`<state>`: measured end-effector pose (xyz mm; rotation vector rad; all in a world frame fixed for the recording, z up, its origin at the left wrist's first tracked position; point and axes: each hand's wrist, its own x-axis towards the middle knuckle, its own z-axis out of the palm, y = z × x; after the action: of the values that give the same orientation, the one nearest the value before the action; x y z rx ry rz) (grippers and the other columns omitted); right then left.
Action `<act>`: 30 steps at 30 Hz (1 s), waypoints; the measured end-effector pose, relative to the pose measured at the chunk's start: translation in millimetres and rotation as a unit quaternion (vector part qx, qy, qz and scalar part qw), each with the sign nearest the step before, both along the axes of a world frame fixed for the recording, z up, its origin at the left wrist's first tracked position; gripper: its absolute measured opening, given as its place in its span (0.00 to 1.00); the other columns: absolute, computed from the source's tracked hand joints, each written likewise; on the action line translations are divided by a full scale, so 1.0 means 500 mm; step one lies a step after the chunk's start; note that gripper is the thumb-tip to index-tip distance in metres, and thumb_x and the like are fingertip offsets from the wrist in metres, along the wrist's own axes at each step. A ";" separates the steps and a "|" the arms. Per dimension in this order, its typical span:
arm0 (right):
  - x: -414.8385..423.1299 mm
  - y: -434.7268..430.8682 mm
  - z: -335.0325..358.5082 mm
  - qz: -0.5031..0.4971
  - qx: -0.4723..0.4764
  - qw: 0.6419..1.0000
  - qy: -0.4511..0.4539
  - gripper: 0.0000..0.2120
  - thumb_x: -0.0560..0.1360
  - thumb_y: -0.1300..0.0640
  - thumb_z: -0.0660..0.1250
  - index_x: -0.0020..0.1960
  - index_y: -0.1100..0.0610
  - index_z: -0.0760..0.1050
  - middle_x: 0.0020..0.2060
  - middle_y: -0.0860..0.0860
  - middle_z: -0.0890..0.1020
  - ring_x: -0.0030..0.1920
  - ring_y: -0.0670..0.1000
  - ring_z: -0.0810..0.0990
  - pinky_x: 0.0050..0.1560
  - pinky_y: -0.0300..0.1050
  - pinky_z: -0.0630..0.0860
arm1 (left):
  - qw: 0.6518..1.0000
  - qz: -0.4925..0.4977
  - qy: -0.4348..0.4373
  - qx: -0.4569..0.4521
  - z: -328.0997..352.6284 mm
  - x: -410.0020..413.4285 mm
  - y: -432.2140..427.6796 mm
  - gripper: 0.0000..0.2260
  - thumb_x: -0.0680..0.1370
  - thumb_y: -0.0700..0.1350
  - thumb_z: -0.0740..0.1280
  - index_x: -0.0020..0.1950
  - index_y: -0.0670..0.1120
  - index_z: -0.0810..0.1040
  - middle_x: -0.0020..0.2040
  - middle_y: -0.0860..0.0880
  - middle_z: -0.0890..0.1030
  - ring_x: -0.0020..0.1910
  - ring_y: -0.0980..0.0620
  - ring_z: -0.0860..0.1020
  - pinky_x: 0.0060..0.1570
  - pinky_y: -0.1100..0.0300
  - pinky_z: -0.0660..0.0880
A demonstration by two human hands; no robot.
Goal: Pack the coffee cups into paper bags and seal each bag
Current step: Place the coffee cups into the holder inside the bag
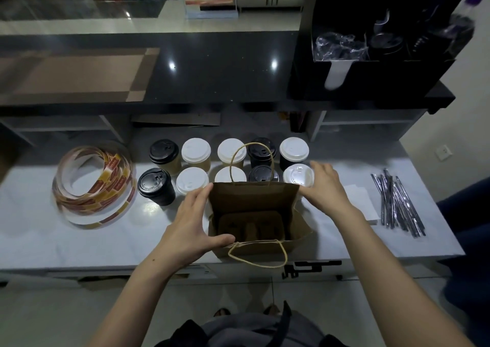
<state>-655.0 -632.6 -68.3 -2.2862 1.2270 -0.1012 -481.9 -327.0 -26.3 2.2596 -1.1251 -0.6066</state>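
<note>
A brown paper bag (254, 201) stands open on the white counter, with a cardboard cup carrier (252, 226) lying in its bottom. My left hand (191, 227) holds the bag's left side, thumb curled at the near rim. My right hand (324, 185) reaches past the bag's right edge, fingers straight, touching a white-lidded cup (297, 175). Behind the bag stand several lidded coffee cups in two rows, some with black lids (155, 185) and some with white lids (192, 181).
A coil of red and yellow sticker tape (92, 185) lies at the left. A bundle of wrapped straws (397, 206) and white napkins (367, 203) lie at the right. A dark raised shelf (212, 68) runs behind the cups. Flat bags (74, 73) lie on it.
</note>
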 end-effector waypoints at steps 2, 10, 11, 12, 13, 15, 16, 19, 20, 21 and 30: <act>0.008 -0.004 -0.005 0.003 0.008 1.000 0.014 0.39 0.72 0.42 0.76 0.77 0.53 0.64 0.72 0.55 0.69 0.73 0.59 0.67 0.66 0.57 0.71 | 1.000 0.003 -0.002 -0.001 0.002 -0.003 -0.003 0.57 0.67 0.65 0.80 0.84 0.60 0.46 0.80 0.60 0.54 0.79 0.54 0.58 0.71 0.46 0.72; 0.016 -0.005 -0.028 -0.013 0.037 0.999 -0.016 0.37 0.70 0.45 0.78 0.73 0.53 0.68 0.70 0.56 0.72 0.68 0.60 0.72 0.64 0.57 0.74 | 1.000 0.002 0.013 0.009 0.005 -0.003 -0.010 0.57 0.67 0.64 0.80 0.84 0.59 0.45 0.78 0.60 0.53 0.79 0.53 0.58 0.72 0.48 0.71; 0.017 -0.005 -0.028 -0.020 0.045 0.998 -0.026 0.36 0.69 0.46 0.79 0.72 0.53 0.69 0.68 0.55 0.73 0.67 0.60 0.73 0.62 0.56 0.75 | 1.000 0.001 0.018 0.009 0.006 -0.002 -0.010 0.56 0.68 0.64 0.79 0.84 0.59 0.45 0.78 0.60 0.53 0.78 0.53 0.58 0.72 0.48 0.70; 0.018 -0.005 -0.028 -0.027 0.053 0.998 -0.035 0.36 0.69 0.46 0.79 0.72 0.53 0.69 0.67 0.55 0.75 0.65 0.59 0.74 0.60 0.55 0.76 | 1.000 -0.002 0.023 0.007 0.007 -0.002 -0.010 0.56 0.69 0.64 0.79 0.84 0.59 0.45 0.78 0.60 0.54 0.78 0.53 0.58 0.73 0.49 0.69; 0.018 -0.005 -0.026 -0.033 0.061 0.997 -0.042 0.35 0.69 0.47 0.79 0.72 0.53 0.69 0.66 0.55 0.76 0.64 0.59 0.75 0.58 0.54 0.75 | 1.000 -0.006 0.027 0.004 0.008 -0.001 -0.010 0.54 0.70 0.63 0.78 0.84 0.59 0.45 0.77 0.60 0.54 0.78 0.53 0.58 0.73 0.49 0.69; 0.015 -0.005 -0.022 -0.042 0.076 0.995 -0.056 0.36 0.71 0.48 0.79 0.73 0.53 0.67 0.66 0.54 0.76 0.63 0.57 0.75 0.55 0.51 0.73 | 1.000 -0.017 0.023 0.003 0.010 0.000 -0.009 0.51 0.73 0.61 0.76 0.84 0.59 0.45 0.77 0.59 0.55 0.77 0.54 0.59 0.71 0.50 0.70; 0.011 -0.004 -0.017 -0.044 0.077 0.994 -0.069 0.36 0.71 0.47 0.79 0.73 0.53 0.67 0.66 0.53 0.76 0.61 0.56 0.74 0.54 0.50 0.72 | 1.000 -0.021 0.015 0.006 0.011 0.000 -0.008 0.49 0.75 0.60 0.75 0.84 0.59 0.45 0.77 0.59 0.55 0.76 0.54 0.60 0.70 0.52 0.71; -0.003 0.002 0.012 -0.039 0.060 0.991 -0.113 0.34 0.73 0.45 0.78 0.71 0.51 0.66 0.63 0.49 0.73 0.58 0.50 0.70 0.55 0.47 0.69 | 0.999 -0.028 -0.011 0.016 0.016 -0.002 -0.005 0.45 0.77 0.59 0.71 0.84 0.59 0.45 0.78 0.58 0.55 0.76 0.54 0.60 0.64 0.57 0.72; -0.006 0.004 0.025 -0.038 0.052 0.990 -0.122 0.34 0.73 0.45 0.78 0.72 0.51 0.66 0.63 0.48 0.72 0.59 0.49 0.69 0.56 0.47 0.69 | 0.999 -0.029 -0.012 0.018 0.018 -0.002 -0.004 0.44 0.76 0.59 0.68 0.84 0.59 0.45 0.78 0.58 0.55 0.77 0.54 0.60 0.63 0.58 0.71; -0.009 0.005 0.039 -0.037 0.042 0.990 -0.130 0.35 0.73 0.44 0.77 0.73 0.50 0.65 0.63 0.47 0.71 0.60 0.49 0.69 0.57 0.47 0.69 | 0.999 -0.031 -0.008 0.022 0.020 -0.002 -0.004 0.44 0.74 0.60 0.66 0.84 0.60 0.45 0.78 0.58 0.54 0.76 0.55 0.59 0.62 0.59 0.71; -0.019 0.027 0.173 -0.023 -0.031 0.962 -0.269 0.37 0.71 0.37 0.74 0.74 0.49 0.66 0.66 0.49 0.71 0.63 0.51 0.72 0.61 0.49 0.76 | 0.998 -0.047 0.032 0.040 0.019 0.009 -0.005 0.53 0.72 0.62 0.75 0.83 0.61 0.40 0.78 0.59 0.51 0.78 0.52 0.55 0.74 0.50 0.68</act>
<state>-664.7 -619.1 18.0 -2.0778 0.9930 -0.7367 -477.4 -329.3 -17.0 2.2461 -1.2011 -0.7682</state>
